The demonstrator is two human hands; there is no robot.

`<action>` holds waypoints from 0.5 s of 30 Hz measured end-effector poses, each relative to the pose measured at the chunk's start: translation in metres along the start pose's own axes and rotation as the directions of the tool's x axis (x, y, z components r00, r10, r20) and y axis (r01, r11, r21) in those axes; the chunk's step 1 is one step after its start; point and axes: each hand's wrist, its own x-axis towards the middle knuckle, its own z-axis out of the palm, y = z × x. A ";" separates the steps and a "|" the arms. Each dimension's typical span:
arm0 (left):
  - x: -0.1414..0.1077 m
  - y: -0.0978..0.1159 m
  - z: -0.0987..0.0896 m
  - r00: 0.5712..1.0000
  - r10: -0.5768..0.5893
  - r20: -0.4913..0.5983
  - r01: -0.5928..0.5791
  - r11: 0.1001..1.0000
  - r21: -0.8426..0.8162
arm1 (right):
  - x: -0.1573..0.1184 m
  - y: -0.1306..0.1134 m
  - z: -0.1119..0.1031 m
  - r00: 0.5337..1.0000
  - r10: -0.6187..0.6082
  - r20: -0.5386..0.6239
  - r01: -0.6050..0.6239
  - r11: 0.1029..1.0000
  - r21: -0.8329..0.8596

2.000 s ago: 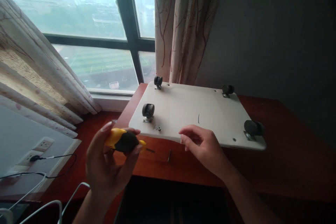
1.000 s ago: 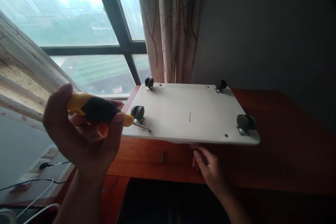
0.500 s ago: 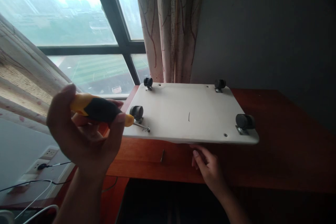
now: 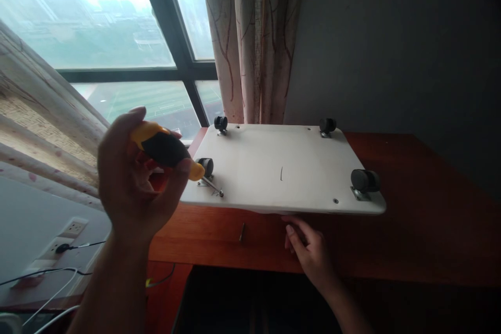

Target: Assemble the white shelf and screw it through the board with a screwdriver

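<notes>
In my left hand (image 4: 144, 182) is a screwdriver with a yellow and black handle (image 4: 166, 148). Its metal shaft slants down to a screw (image 4: 221, 193) near the front left corner of a white board (image 4: 254, 167), and the tip meets the screw head. The board lies flat, with black caster wheels at its corners, among them a front right caster (image 4: 365, 181) and a back left caster (image 4: 221, 124). At the board's front edge rests my right hand (image 4: 311, 253), loosely bent, index fingertip against or just under the edge and thumb apart; nothing shows in it.
A loose screw (image 4: 241, 232) lies on the reddish wooden table (image 4: 422, 209) in front of the board. Behind stand a window (image 4: 129, 68) and a curtain (image 4: 254, 36). Sockets (image 4: 74, 227) with cables are on the wall at lower left.
My left hand and the screwdriver handle have shifted right and turned, so the shaft stands steeper. The tip stays at the screw. My right hand has barely moved.
</notes>
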 end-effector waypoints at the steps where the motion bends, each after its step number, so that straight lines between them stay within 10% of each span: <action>1: 0.002 -0.001 0.001 1.000 -0.011 0.000 0.011 1.000 -0.009 | 0.000 0.000 0.000 1.000 -0.004 -0.003 0.004 1.000 0.001; 15: 0.014 -0.018 0.010 0.998 -0.039 0.046 0.043 0.996 -0.081 | -0.001 -0.003 -0.011 0.957 -0.182 -0.225 0.173 0.983 -0.058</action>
